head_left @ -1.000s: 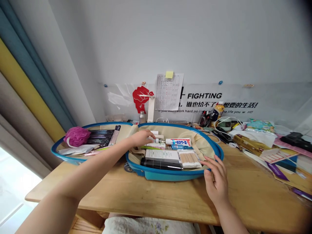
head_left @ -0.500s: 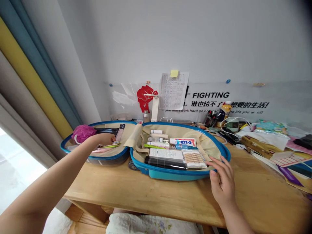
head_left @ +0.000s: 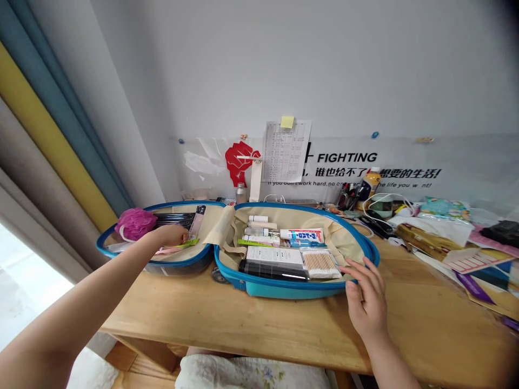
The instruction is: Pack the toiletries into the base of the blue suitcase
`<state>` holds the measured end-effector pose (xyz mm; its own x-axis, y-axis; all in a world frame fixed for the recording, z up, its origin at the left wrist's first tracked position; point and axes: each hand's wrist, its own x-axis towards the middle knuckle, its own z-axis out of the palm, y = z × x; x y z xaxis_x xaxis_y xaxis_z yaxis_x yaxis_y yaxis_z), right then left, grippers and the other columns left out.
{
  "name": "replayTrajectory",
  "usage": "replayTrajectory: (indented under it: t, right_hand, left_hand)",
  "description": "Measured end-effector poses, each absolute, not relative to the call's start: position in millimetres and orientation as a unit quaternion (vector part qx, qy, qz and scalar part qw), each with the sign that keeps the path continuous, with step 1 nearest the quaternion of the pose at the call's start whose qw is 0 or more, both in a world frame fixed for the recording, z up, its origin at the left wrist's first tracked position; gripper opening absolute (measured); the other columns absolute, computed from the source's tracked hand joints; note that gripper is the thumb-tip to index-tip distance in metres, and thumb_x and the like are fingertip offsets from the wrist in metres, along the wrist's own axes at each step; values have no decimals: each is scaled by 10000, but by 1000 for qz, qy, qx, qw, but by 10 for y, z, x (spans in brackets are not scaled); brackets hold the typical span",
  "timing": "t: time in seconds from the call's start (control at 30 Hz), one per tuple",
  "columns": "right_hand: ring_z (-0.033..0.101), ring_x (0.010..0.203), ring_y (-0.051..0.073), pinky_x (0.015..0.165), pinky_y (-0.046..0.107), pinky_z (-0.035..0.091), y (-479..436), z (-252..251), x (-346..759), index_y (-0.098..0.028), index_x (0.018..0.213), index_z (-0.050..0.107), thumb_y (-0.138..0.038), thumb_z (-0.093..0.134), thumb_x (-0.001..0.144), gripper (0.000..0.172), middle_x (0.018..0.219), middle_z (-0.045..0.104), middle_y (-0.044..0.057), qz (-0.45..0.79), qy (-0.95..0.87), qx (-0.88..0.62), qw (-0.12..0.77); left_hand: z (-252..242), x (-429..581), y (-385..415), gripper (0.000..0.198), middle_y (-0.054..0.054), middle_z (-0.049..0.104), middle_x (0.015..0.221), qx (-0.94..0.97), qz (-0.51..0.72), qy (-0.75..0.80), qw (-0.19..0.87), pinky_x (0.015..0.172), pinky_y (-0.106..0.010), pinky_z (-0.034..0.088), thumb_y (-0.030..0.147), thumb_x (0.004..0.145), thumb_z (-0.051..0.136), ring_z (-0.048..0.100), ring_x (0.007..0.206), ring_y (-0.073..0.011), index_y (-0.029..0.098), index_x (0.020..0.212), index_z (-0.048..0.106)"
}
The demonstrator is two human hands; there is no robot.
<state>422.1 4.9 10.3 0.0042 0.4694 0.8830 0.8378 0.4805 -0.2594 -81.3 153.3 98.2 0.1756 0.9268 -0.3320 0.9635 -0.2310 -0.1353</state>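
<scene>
A small blue suitcase (head_left: 284,287) lies open on the wooden desk (head_left: 259,324). Its right half holds a toothpaste tube (head_left: 302,234), a cotton swab pack (head_left: 319,263), a white box (head_left: 274,256), a black tube (head_left: 272,270) and small bottles. My left hand (head_left: 170,235) reaches into the left half (head_left: 178,262), fingers curled on flat pink and green packets (head_left: 178,247) beside a purple bath pouf (head_left: 135,223). Whether it grips them is unclear. My right hand (head_left: 365,294) rests with fingers spread on the suitcase's front right rim.
The right of the desk is cluttered with papers, packets, cables, a bowl (head_left: 381,205) and a yellow bottle (head_left: 367,185). A banner and a printed sheet (head_left: 286,151) hang on the wall. Curtains (head_left: 60,146) hang at left. A floral cushion (head_left: 251,373) lies below the desk edge.
My left hand moved from the bottles in the suitcase's right half to the packets in the left half. My right hand stayed on the rim.
</scene>
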Motion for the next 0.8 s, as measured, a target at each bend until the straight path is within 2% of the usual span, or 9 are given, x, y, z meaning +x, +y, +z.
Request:
replayTrajectory:
  t: [0.23,0.37,0.43,0.5,0.63,0.8]
  right_hand:
    - [441,1289,307,1013,531,386,51,99,4225,-212,1022,617,-279,424,921,229,1127,644,107,-173,-684,-479,523]
    - [448,1282,298,1023,523,386,45,107,4227,-218,1025,627,-294,418,919,246,1129,645,100,-168,-683,-483,522]
    - [451,1278,298,1029,526,382,44,106,4227,-218,1016,631,-312,416,920,254,1131,644,100,-163,-681,-488,521]
    - [455,1274,300,1032,533,379,45,104,4225,-217,1007,636,-327,415,921,261,1126,645,102,-159,-678,-491,523]
    - [459,1269,306,1014,541,387,49,100,4223,-216,1006,634,-316,417,921,253,1112,651,104,-166,-679,-484,526]
    - [453,1275,310,1004,544,391,44,99,4222,-214,1033,623,-290,421,919,244,1119,649,108,-173,-682,-481,523]
  left_hand:
    - [1089,-837,1432,178,-38,684,813,773,-111,622,66,693,-297,444,326,711,488,617,782,-230,210,800,592]
    - [1309,-696,1389,296,-32,642,777,768,16,637,65,631,-285,430,463,787,412,597,707,-213,211,892,529]
    - [1456,-480,1354,369,-29,639,794,774,118,615,92,610,-280,430,524,797,399,591,702,-209,209,948,520]
    - [1573,-166,1309,413,-28,652,837,793,171,570,127,603,-274,437,550,808,397,595,720,-205,209,1003,526]
    - [1590,563,1241,312,-12,684,901,856,86,488,151,672,-260,455,451,841,454,615,775,-185,219,1008,581]
    - [1326,1201,1275,228,-19,700,963,892,-23,433,124,742,-239,460,295,854,507,632,863,-173,207,1037,611]
